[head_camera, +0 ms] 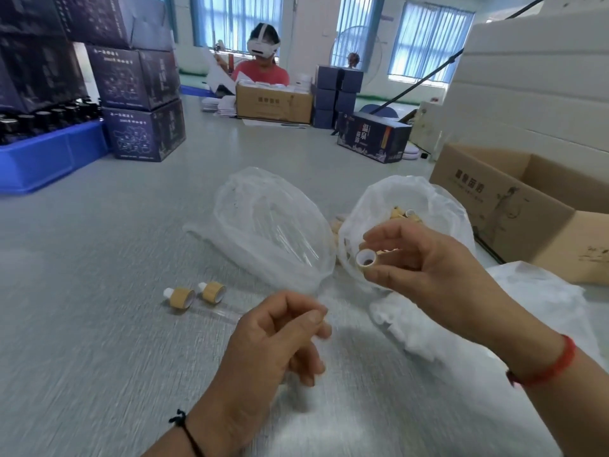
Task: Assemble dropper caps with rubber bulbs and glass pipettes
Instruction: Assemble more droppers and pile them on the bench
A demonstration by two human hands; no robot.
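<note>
The grey worktop [99, 258] carries an open carton [527, 206] at right and two plastic bags [270, 225] mid-frame. My right hand [428, 268] pinches a bamboo cap [366, 260] before the bags. My left hand [273, 338] curls below; whether its grip holds anything, I cannot tell. Two finished droppers [197, 293] lie left of it.

A wide grey table [99, 258] fills the foreground. Along the far wall, windows [428, 44] hung with blue vertical blinds [237, 18] let in pale daylight — the only light seen. Dark printed cartons [138, 103] are stacked at the left beside a blue crate [49, 156] of dark bottles. Across the table a person [262, 65] in a white headset sits behind a brown carton [273, 103]. At the right — white foam boxes [534, 77] above an open cardboard box [527, 199].
</note>
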